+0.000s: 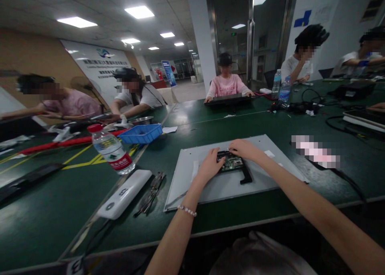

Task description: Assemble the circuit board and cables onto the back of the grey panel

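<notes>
A green circuit board (pixel 230 163) in a black frame lies on a light grey flat panel (pixel 207 190) in front of me. My left hand (pixel 210 164) is closed on the board's left side, its thumb over the board and its fingertips by the far left corner. At the far edge, my right hand (pixel 243 149) has its fingers curled down onto the frame and pressed together. Part of the board is hidden beneath the hands. From the frame's near right side a black arm-like piece (pixel 246 178) sticks out over the panel.
Left of the panel lie eyeglasses (pixel 152 192), a white power bank (pixel 126 194) with a cable, a water bottle (pixel 112 150) and a blue tray (pixel 141 133). A blurred-out device (pixel 315 151) with a black cable lies to the right. Several people sit around the green table (pixel 192 128).
</notes>
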A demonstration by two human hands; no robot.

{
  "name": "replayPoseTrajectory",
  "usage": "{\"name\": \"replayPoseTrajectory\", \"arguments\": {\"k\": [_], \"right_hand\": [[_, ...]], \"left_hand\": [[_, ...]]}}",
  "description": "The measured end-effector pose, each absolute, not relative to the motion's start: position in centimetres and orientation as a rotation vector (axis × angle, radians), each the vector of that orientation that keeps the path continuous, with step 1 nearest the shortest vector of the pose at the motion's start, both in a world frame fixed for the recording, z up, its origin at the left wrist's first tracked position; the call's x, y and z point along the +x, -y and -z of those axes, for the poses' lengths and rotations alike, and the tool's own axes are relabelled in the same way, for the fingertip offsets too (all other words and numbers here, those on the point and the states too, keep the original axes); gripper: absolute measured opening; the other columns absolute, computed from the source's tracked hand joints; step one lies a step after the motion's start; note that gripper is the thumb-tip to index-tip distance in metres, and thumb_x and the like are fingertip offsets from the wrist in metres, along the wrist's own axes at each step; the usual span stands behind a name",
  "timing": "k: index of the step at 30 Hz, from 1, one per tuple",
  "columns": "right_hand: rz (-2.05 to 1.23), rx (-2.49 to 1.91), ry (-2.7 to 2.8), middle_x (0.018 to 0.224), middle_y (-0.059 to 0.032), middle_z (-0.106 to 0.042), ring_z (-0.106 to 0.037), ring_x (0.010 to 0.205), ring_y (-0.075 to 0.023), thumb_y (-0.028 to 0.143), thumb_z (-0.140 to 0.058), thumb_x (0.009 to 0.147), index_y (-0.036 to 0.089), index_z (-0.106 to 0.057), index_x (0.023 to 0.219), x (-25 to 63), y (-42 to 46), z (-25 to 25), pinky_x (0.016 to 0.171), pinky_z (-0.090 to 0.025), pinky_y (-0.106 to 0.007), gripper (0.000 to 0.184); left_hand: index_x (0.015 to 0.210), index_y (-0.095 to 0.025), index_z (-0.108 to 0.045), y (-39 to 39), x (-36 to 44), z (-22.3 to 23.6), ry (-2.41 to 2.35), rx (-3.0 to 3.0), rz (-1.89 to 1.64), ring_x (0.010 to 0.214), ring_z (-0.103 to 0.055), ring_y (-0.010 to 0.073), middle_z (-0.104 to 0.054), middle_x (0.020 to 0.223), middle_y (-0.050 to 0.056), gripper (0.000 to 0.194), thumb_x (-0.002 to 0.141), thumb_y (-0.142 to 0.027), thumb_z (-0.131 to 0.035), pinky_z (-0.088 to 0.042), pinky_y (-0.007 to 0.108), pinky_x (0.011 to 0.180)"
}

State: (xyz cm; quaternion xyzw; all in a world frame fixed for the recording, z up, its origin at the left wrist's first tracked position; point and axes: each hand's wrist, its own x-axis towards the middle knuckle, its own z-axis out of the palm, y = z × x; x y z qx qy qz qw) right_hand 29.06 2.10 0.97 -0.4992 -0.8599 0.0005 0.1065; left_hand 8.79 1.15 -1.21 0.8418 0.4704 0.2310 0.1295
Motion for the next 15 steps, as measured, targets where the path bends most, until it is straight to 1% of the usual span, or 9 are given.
{"name": "replayPoseTrajectory", "arguments": {"k": [4, 8, 11, 15], "right_hand": [[0.093, -1.495, 2.532, 0.100, -0.0115, -0.068, -0.059, 0.101, -0.0215, 0.018, -0.045, 0.091, 0.016, -0.070, 0.097, 28.9, -2.4, -1.0, 0.081, -0.041, -0.026, 0.025], [0.130, -1.516, 2.506, 0.103, -0.0133, -0.067, -0.059, 0.102, -0.0218, 0.017, -0.046, 0.091, 0.014, -0.069, 0.099, 29.6, -2.2, -1.2, 0.083, -0.041, -0.026, 0.025], [0.064, -1.517, 2.511, 0.103, -0.0117, -0.068, -0.059, 0.101, -0.0212, 0.018, -0.047, 0.090, 0.015, -0.069, 0.100, 30.2, -2.0, -1.3, 0.083, -0.041, -0.026, 0.024], [-0.073, -1.527, 2.489, 0.099, -0.0102, -0.070, -0.062, 0.095, -0.0202, 0.020, -0.049, 0.089, 0.017, -0.070, 0.101, 30.6, -1.9, -1.0, 0.082, -0.043, -0.026, 0.025]], "left_hand": [[0.132, -0.014, -0.041, -1.2, 8.8, 1.3, -1.366, 2.454, -0.675, 0.121, -0.047, 0.0255, -0.048, 0.132, 0.014, 0.048, 0.090, -0.037, -0.046, -0.037, 0.037, 0.103], [0.132, -0.013, -0.040, -1.1, 8.8, 1.1, -1.368, 2.449, -0.667, 0.120, -0.048, 0.0255, -0.048, 0.131, 0.014, 0.049, 0.090, -0.037, -0.046, -0.038, 0.037, 0.103], [0.133, -0.013, -0.040, -1.0, 8.8, 1.0, -1.360, 2.452, -0.665, 0.121, -0.047, 0.0258, -0.047, 0.132, 0.015, 0.050, 0.090, -0.038, -0.045, -0.037, 0.037, 0.103], [0.134, -0.014, -0.039, -1.0, 8.8, 1.1, -1.365, 2.447, -0.654, 0.121, -0.047, 0.0258, -0.046, 0.133, 0.015, 0.051, 0.090, -0.039, -0.045, -0.037, 0.037, 0.103]]}}
